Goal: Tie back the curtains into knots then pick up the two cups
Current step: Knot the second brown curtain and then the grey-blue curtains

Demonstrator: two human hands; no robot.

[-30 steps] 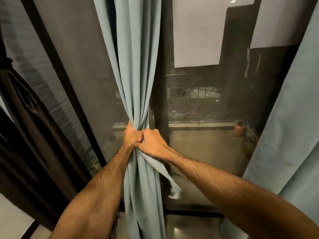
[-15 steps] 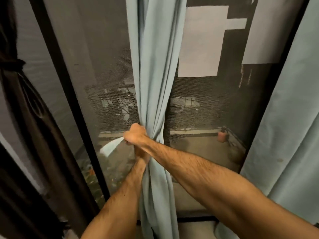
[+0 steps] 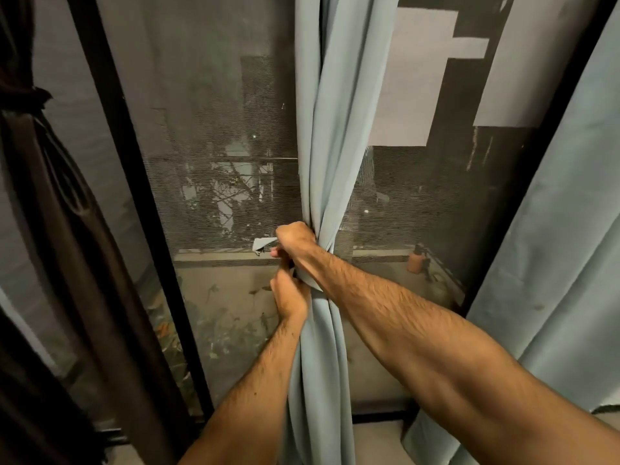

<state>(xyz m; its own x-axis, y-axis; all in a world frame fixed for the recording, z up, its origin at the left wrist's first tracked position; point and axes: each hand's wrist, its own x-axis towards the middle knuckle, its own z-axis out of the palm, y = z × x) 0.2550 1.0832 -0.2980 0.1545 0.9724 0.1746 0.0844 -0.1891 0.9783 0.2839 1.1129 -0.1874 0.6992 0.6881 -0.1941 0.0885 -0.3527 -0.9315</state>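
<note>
Right hand: the right hand (image 3: pixel 295 241) is fisted around the gathered curtain (image 3: pixel 327 146), its forearm crossing in front of the cloth; the curled fingers pinch the tie strip (image 3: pixel 263 246), whose loose end pokes out to the left of the curtain.
Why so: the crossed reach looks meant to carry the strip round the bunch, so it can cinch the folds into a knot.
Left hand: the left hand (image 3: pixel 289 293) sits just below the right one, against the curtain's left edge, fingers curled on the cloth and strip; probably it pins the bunch so the wrap cannot slide.
Curtain: hangs in front of the window screen (image 3: pixel 218 146), pulled into a narrow rope at the hands, wider above.
Other curtain: a second blue curtain (image 3: pixel 553 229) hangs loose, well right of the gathered one, not yet tied.
Cups: none in view.
Change: half a second earlier the strip's free end stuck out longer left of the curtain; now it is shorter, and the left hand shows more beneath the right.
</note>
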